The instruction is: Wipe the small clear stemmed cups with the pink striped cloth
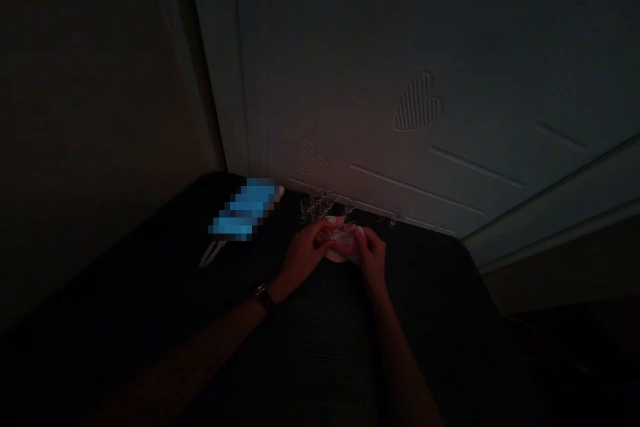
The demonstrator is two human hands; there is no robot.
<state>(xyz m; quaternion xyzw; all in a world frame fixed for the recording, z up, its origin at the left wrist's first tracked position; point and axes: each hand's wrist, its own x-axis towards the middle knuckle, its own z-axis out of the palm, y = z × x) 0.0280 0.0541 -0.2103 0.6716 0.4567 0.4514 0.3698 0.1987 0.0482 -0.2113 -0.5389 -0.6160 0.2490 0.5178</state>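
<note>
The room is very dark. My left hand (306,250) and my right hand (371,255) meet over a dark table (320,347), both with fingers curled round a small pale, partly clear object (341,248) that I cannot identify. A watch (263,296) sits on my left wrist. Just beyond my hands lie several small clear glass or plastic pieces (320,205).
A glowing blue screen (246,211), blurred out, lies on the table left of my hands, with a pale strip (213,253) beside it. Behind the table stands a white panel (400,80) with two embossed hearts. A dark wall is at the left.
</note>
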